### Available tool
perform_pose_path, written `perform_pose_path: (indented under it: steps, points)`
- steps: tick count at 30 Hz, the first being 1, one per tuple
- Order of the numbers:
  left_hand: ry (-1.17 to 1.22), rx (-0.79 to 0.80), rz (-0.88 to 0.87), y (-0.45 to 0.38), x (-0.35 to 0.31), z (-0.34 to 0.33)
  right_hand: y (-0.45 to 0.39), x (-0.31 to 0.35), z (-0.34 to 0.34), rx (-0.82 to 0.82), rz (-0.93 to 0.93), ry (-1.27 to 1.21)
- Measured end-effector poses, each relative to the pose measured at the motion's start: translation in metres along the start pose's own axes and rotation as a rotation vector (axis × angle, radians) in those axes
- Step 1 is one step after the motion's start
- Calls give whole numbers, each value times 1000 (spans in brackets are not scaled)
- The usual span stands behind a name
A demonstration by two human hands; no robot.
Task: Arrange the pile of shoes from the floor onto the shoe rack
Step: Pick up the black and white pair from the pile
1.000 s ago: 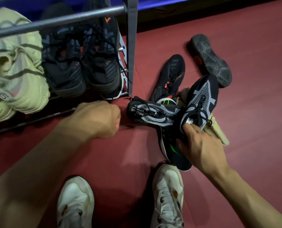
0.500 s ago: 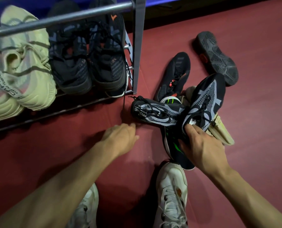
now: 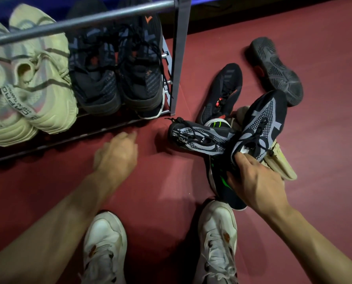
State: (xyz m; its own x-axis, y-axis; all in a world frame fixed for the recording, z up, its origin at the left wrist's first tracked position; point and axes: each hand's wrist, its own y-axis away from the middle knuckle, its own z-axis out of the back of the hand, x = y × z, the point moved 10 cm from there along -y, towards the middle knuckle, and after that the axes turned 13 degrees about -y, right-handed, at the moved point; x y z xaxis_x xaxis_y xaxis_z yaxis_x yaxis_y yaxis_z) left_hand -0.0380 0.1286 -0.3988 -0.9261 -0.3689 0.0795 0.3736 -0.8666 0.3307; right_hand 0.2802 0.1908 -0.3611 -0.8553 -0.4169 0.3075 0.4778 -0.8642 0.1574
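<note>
A pile of shoes lies on the red floor right of the metal shoe rack (image 3: 178, 58). My right hand (image 3: 255, 179) grips the heel opening of a black-and-grey knit shoe (image 3: 263, 124) whose toe points away from me. Its mate (image 3: 197, 138) lies on its side, heel toward the rack. Under them are a black shoe with green stripes (image 3: 222, 181) and a beige shoe (image 3: 281, 167). My left hand (image 3: 117, 152), blurred, hovers over the floor in front of the rack with relaxed fingers, holding nothing. The rack holds two beige sneakers (image 3: 41, 85) and two black sneakers (image 3: 117, 74).
A black shoe with red accents (image 3: 224, 91) lies beside the rack's post. Another black shoe (image 3: 275, 68) lies sole up farther right. My own white sneakers (image 3: 105, 247) stand on the floor at the bottom of the view.
My left hand has uncurled and drifted from near the rack's lower bar, now hovering over the floor in front of it. My right hand keeps its grip on the knit shoe.
</note>
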Motion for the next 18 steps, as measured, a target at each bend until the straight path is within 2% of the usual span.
perform_pose_path:
  steps: [4,9,14,18]
  points:
    - [178,-74,-278,10,-74,15,0,1,2,-3,7,-27]
    - [90,-193,-507,23,-126,42,2,6,4,3,11,-39]
    - [-82,-19,-481,5,-125,1,8,22,12,6,36,-67]
    - [-118,-30,-430,-1,-116,-3,13,46,8,36,66,-112]
